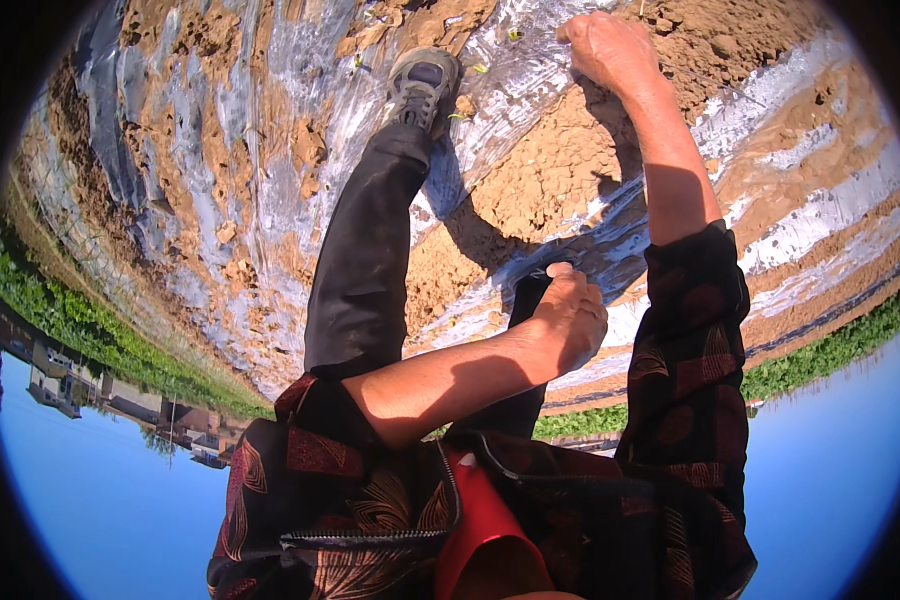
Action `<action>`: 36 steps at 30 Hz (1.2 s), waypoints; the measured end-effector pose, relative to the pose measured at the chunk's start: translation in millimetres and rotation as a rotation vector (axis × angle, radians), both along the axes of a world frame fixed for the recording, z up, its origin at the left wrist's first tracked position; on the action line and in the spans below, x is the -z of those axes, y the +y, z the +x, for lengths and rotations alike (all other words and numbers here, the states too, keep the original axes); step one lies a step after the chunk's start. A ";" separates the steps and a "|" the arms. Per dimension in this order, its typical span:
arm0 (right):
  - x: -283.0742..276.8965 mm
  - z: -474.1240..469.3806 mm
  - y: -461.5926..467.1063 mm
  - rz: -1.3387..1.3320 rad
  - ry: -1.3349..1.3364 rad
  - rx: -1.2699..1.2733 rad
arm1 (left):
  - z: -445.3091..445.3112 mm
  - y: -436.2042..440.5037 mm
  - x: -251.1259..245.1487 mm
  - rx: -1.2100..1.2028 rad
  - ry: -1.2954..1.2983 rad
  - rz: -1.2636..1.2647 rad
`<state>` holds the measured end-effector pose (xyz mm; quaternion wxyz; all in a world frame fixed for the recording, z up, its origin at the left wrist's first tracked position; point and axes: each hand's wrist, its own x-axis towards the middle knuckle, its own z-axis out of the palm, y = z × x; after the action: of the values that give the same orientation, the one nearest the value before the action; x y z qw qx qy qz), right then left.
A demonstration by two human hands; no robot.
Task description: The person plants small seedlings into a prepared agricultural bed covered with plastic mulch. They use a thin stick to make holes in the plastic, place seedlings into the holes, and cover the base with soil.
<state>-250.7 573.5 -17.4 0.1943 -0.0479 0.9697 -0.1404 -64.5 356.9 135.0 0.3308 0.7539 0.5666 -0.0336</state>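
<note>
My left hand (572, 319) is curled in front of my right leg, above soil and plastic film. Its palm is hidden, so I cannot tell whether it holds anything. My right hand (606, 46) reaches forward at the top, its fingers bent down over the edge of the clear plastic mulch film (506, 82). What lies between those fingers is hidden. Small green seedlings stand at the film: one (515, 34) left of my right hand, another (481, 68) near my shoe. A patch of bare dry soil (551, 161) lies between my two hands.
My left foot, in a grey shoe (418, 94), stands on the film. More film strips (810, 232) and clods of soil (724, 46) cover the ground. Green crop rows (97, 330) and buildings (146, 401) show at the far edge, behind me.
</note>
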 end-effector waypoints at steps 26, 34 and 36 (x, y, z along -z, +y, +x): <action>-91.6 209.9 -158.6 -0.985 -0.556 1.786 | -187.9 77.0 -45.0 -0.116 -0.686 -0.737; -221.6 147.9 -128.5 -1.013 -0.428 2.325 | -203.6 88.4 -21.9 0.022 -0.627 -0.848; -239.7 146.0 -134.4 -1.030 -0.349 2.366 | -199.2 86.8 -18.6 0.023 -0.584 -0.856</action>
<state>-104.7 439.1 222.3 0.0355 0.7806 0.2210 -0.5835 -263.7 443.7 153.6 0.7536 0.5353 0.3776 -0.0542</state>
